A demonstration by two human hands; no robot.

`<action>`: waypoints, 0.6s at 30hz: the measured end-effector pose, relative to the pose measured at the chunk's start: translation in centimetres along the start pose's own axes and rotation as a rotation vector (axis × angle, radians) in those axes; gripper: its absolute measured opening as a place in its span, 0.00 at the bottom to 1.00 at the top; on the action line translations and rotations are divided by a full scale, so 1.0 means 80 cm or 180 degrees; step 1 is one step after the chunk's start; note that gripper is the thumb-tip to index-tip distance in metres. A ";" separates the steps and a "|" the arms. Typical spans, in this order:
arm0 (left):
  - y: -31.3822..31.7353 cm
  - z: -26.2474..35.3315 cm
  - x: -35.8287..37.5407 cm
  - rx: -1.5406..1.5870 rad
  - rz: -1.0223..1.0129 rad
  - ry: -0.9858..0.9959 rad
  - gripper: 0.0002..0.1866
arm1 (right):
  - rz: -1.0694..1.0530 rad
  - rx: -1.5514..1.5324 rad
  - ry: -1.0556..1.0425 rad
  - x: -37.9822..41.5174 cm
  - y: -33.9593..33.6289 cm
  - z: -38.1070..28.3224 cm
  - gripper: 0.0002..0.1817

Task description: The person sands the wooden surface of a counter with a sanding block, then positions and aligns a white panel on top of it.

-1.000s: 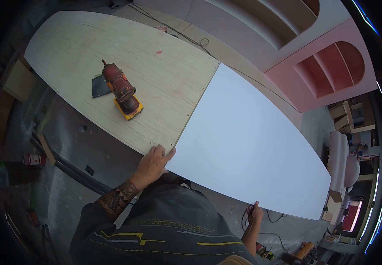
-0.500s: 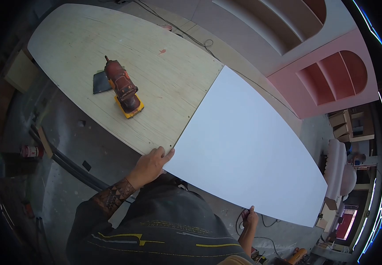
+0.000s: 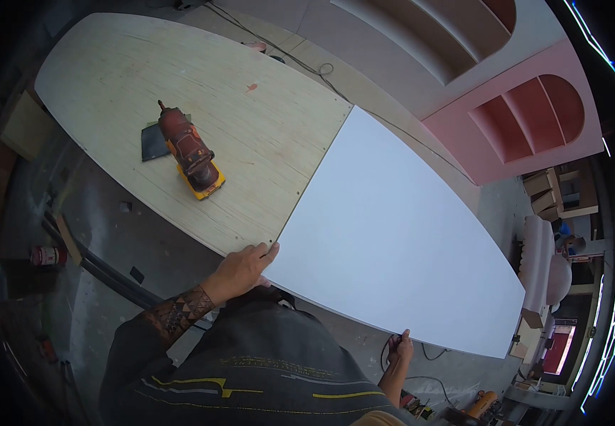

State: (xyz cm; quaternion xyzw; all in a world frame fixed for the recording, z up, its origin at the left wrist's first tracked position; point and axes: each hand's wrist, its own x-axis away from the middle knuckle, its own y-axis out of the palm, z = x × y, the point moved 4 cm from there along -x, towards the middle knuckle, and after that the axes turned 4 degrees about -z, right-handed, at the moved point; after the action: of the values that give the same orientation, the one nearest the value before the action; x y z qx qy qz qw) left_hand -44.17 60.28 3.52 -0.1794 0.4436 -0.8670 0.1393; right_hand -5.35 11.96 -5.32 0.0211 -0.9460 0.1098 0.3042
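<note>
White laminate panel (image 3: 392, 234), judged stiff, smooth and unwieldy, is gripped at its near edge: left hand (image 3: 240, 270) at the corner, right hand (image 3: 401, 348) farther along.

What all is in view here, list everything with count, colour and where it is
white panel: one, white, lying on the right part of the plywood top
plywood top: one, pale wood, bare on its left part
power tool: one, rusty red with a yellow base, on the plywood, left of centre
dark sheet: one, dark grey, partly under the tool
arched shelf unit: one, pink, upper right
cable: one, black, on the floor beyond the table
can: one, red and white, on the floor at left
left hand: one, grip on the panel's near left corner
right hand: one, at the panel's near edge, lower right
</note>
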 end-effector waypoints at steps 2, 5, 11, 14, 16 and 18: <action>0.003 -0.002 0.005 0.0015 0.0062 0.0046 0.50 | -0.0058 -0.0007 0.0004 0.000 -0.009 0.004 0.21; 0.006 -0.002 0.006 0.0002 0.0023 0.0094 0.50 | -0.0075 -0.0052 -0.0030 -0.001 -0.006 0.005 0.20; 0.003 -0.001 0.004 -0.0006 -0.0061 0.0137 0.48 | 0.0018 -0.0127 -0.0014 0.003 -0.004 0.009 0.20; 0.004 -0.001 0.005 -0.0070 -0.0113 0.0174 0.48 | -0.0091 -0.0191 0.0004 0.000 -0.004 0.011 0.20; 0.005 -0.001 0.006 -0.0089 -0.0040 0.0168 0.48 | -0.0120 -0.0314 -0.0001 0.005 -0.005 0.014 0.19; 0.006 0.000 0.006 -0.0096 -0.0022 0.0187 0.48 | -0.0039 -0.0321 -0.0080 0.009 0.000 0.011 0.19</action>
State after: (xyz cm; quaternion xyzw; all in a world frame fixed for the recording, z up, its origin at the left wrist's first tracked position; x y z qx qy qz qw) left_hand -44.56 59.79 3.19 -0.1574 0.4600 -0.8655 0.1205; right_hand -6.40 11.76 -5.60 0.0129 -0.9539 0.0600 0.2937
